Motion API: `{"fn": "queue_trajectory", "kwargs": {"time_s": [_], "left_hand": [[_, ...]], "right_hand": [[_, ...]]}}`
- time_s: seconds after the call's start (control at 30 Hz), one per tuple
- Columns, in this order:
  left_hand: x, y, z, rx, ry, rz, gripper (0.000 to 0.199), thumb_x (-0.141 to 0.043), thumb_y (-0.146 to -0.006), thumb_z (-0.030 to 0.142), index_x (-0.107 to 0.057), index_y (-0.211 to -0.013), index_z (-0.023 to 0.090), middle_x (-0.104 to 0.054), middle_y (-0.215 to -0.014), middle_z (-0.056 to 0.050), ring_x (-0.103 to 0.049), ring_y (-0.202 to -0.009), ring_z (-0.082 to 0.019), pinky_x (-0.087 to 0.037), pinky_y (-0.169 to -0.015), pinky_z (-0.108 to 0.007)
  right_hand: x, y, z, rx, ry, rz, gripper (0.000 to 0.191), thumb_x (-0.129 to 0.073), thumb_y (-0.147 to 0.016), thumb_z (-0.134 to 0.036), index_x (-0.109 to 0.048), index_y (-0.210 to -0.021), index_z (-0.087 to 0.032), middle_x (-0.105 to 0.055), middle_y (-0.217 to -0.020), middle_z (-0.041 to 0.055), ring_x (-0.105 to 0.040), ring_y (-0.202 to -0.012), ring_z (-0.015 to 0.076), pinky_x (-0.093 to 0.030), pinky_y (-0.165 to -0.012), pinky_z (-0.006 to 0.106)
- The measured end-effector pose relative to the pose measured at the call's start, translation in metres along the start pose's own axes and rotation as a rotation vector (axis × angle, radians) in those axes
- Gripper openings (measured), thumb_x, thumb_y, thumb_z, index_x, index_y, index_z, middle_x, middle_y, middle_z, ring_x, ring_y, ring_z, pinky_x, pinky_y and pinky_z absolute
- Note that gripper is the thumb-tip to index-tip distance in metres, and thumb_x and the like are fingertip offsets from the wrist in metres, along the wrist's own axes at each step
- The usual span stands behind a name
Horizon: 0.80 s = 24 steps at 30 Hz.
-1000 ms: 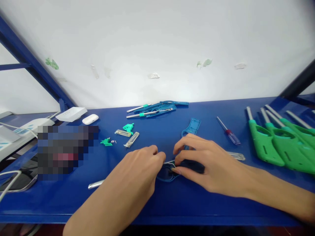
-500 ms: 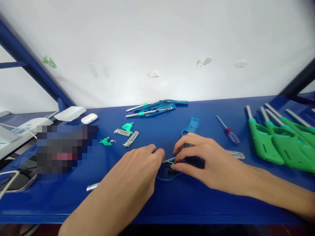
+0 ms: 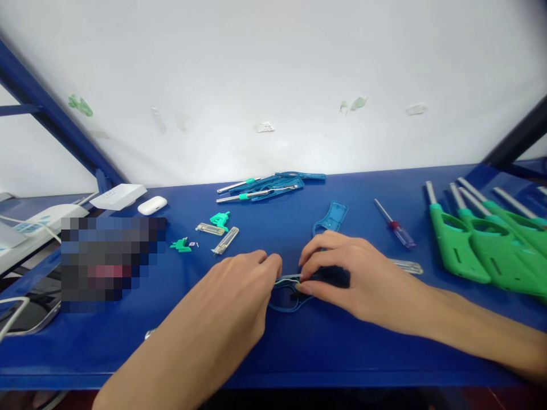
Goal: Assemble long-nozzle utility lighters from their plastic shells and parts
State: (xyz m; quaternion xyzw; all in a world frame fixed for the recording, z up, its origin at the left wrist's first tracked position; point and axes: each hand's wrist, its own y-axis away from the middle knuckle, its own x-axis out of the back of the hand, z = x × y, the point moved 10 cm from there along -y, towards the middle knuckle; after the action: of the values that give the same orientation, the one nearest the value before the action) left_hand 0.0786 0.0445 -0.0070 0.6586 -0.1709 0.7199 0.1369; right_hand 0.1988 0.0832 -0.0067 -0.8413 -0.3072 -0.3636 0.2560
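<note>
A blue lighter casing (image 3: pixel 290 311) lies near the middle of the table, partly covered by my hands. My left hand (image 3: pixel 245 290) is closed over its left end, fingertips hidden. With thumb and fingers together, my right hand (image 3: pixel 342 270) pinches a thin pale wire (image 3: pixel 288 280) at the casing's upper edge. Just beyond my right hand rests another blue casing half (image 3: pixel 335 213), its lower part covered by the fingers. Beside the right wrist is a clear lighter fuel tank (image 3: pixel 408 266).
Green lighters (image 3: pixel 459 245) lie at the right, near a screwdriver (image 3: pixel 400 233). Opened blue lighters (image 3: pixel 273 188) lie along the wall. Left of my hands are clear tanks (image 3: pixel 225 240) and green plastic parts (image 3: pixel 220 220). A white earbud case (image 3: pixel 152 205) and a phone (image 3: pixel 32 316) sit farther left.
The view has shifted slightly. My hands stay at the blue casing, and a little more of the pale wire shows between them. A small metallic piece is now mostly behind my left forearm.
</note>
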Motion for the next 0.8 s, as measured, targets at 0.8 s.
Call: {"fn": "queue_trajectory", "kwargs": {"time_s": [0.8], "left_hand": [[-0.001, -0.002, 0.005, -0.024, 0.042, -0.045, 0.034, -0.065, -0.1, 0.037, -0.062, -0.128, 0.017, -0.065, -0.128, -0.01, -0.067, -0.106, -0.023, -0.06, -0.089, -0.044]], "right_hand": [[-0.003, -0.003, 0.013, -0.095, -0.151, -0.02, 0.01, -0.076, -0.088, -0.045, -0.082, -0.083, -0.04, -0.073, -0.111, -0.0077, -0.066, -0.1, 0.0139, -0.051, -0.084, 0.029]]}}
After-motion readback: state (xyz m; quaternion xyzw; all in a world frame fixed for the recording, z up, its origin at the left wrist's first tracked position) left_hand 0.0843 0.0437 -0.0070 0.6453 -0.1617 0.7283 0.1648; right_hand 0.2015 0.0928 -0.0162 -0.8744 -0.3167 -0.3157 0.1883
